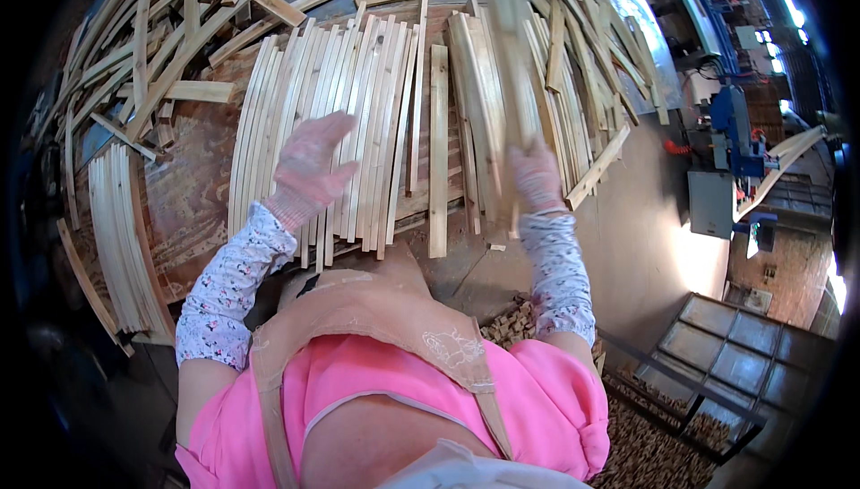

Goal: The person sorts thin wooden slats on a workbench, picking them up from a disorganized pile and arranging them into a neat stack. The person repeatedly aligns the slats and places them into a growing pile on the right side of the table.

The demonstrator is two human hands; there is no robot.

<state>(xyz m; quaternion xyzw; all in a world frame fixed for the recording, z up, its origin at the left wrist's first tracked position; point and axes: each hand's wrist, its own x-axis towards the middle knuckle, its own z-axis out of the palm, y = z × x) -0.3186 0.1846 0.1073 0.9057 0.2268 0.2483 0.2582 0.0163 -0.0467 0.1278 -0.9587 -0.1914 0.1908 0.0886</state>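
My left hand [309,167], in a pale pink glove, hovers over or rests on a row of thin wooden strips [381,104] laid side by side; its thumb stands apart from the fingers and nothing is in it. Gloved too, my right hand [537,180] is closed around the near end of a wooden strip [511,68], which is smeared by motion and points away from me. Between the hands a single strip [438,149] lies apart from the row. More strips [475,59] lie under and beside the held one.
Loose strips pile up untidily at the far left [170,41] and far right [596,32]. A smaller neat stack [121,229] sits at the table's left side. Many small wood offcuts [645,453] fill the lower right, near a metal frame [690,408]. A blue machine [739,144] stands at right.
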